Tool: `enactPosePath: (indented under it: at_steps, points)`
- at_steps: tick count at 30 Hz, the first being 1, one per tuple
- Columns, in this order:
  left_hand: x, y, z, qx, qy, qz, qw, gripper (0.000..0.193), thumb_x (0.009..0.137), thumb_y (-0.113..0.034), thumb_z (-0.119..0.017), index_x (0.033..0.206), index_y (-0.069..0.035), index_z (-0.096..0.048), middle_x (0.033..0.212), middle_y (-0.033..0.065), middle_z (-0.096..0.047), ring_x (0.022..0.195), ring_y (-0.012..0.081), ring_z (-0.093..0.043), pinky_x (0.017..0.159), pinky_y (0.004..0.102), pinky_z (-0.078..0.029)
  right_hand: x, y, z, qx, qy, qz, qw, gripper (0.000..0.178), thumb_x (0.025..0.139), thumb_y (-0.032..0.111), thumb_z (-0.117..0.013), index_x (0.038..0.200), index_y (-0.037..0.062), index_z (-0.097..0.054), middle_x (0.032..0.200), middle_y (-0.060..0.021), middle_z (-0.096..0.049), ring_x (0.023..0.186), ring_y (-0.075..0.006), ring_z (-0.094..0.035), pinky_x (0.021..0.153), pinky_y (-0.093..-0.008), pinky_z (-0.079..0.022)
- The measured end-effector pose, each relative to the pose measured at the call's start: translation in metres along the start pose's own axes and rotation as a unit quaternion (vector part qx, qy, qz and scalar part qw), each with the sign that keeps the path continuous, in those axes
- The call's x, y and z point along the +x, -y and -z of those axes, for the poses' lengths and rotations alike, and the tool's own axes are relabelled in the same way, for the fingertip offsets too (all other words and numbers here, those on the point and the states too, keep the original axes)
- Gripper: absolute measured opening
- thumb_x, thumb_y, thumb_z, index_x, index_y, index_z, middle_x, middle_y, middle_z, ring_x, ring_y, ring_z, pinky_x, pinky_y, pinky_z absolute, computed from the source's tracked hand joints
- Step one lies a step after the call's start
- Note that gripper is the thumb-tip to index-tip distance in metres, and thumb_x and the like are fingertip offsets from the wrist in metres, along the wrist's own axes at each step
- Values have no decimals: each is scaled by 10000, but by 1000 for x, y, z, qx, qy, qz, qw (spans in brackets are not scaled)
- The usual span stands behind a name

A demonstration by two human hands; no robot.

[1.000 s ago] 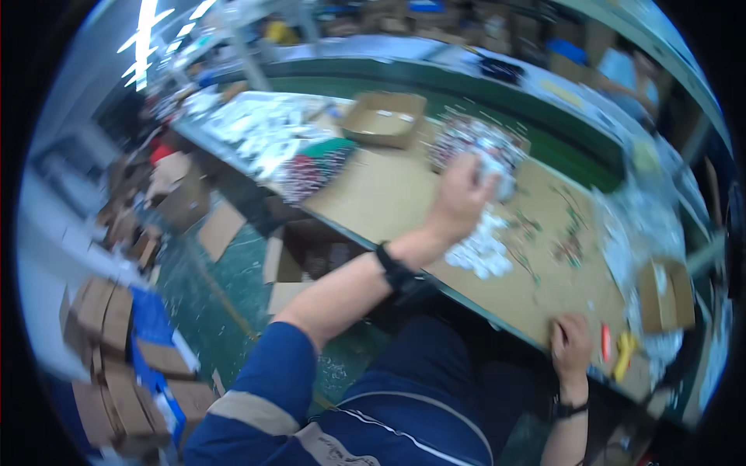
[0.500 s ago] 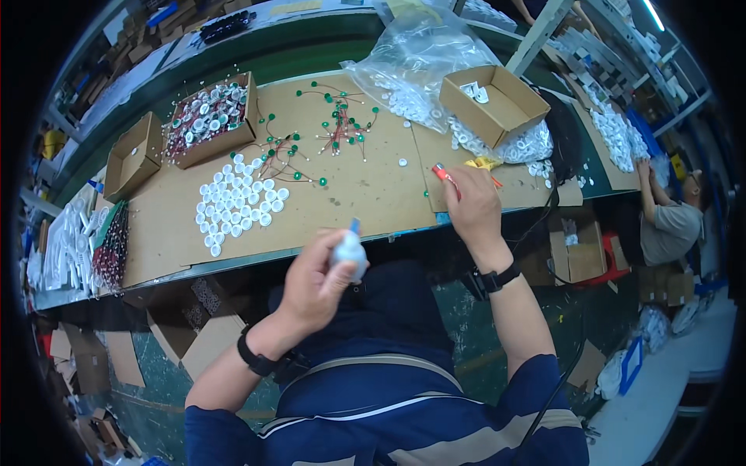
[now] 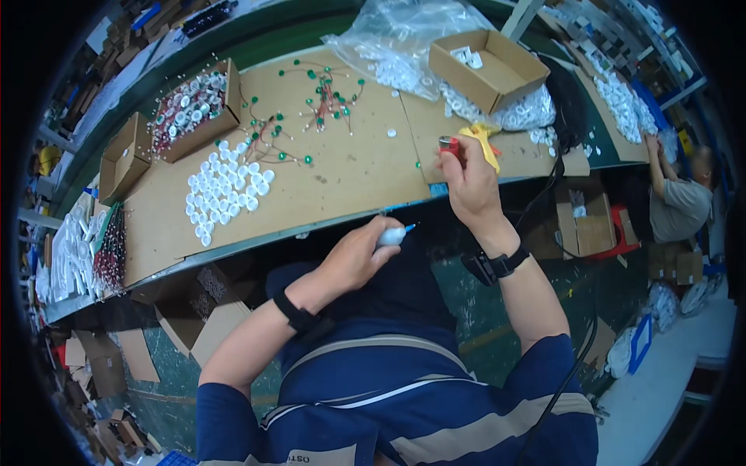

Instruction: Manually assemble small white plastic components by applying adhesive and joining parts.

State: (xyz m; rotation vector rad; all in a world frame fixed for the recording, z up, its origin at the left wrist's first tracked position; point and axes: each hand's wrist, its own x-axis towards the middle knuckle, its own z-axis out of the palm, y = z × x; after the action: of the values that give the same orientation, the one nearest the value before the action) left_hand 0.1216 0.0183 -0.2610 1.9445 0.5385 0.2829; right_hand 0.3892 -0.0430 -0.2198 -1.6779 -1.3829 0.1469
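In my left hand [image 3: 351,256], held in front of my body just off the table's near edge, is a small white squeeze bottle [image 3: 391,237]; its blue nozzle points right. My right hand [image 3: 475,190] is closed around a red lighter [image 3: 448,146] with a metal top, held upright above the table's front edge. Beside that hand lies a yellow thing [image 3: 488,144], partly covered by the fingers. White round caps [image 3: 225,193] lie in a cluster on the cardboard-covered table [image 3: 350,182]. Behind them are small green discs on red wires [image 3: 326,101].
At the back left stands a box [image 3: 233,93] full of caps and wires, with a smaller box [image 3: 116,175] beside it. A clear plastic bag [image 3: 412,39] of white parts and an open carton [image 3: 486,74] stand at the back right. A co-worker [image 3: 680,202] sits far right.
My left hand has moved right with the bottle, whose nozzle has swung from upward to rightward. The lighter in my right hand has turned more upright.
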Motion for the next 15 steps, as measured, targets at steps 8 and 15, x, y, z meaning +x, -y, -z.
enactPosePath:
  at_steps: [8, 15]
  points:
    - [46, 51, -27, 86, 33, 12, 996, 489, 1097, -195, -768, 1557, -81, -649, 1362, 254, -761, 1244, 459, -741, 1068, 507, -594, -85, -33, 25, 127, 155, -36, 979, 282, 1201, 134, -626, 1461, 27, -639, 1210, -103, -741, 1125, -171, -755, 946, -347, -662]
    - [70, 76, -41, 169, 53, 15, 984, 467, 1138, -253, -715, 1563, -73, -652, 1413, 277, -740, 1300, 467, -720, 1142, 510, -568, -112, -77, 1, 292, 120, -281, 906, 245, 1210, 199, -628, 1398, 50, -681, 1197, -60, -701, 1053, -145, -720, 946, -351, -667]
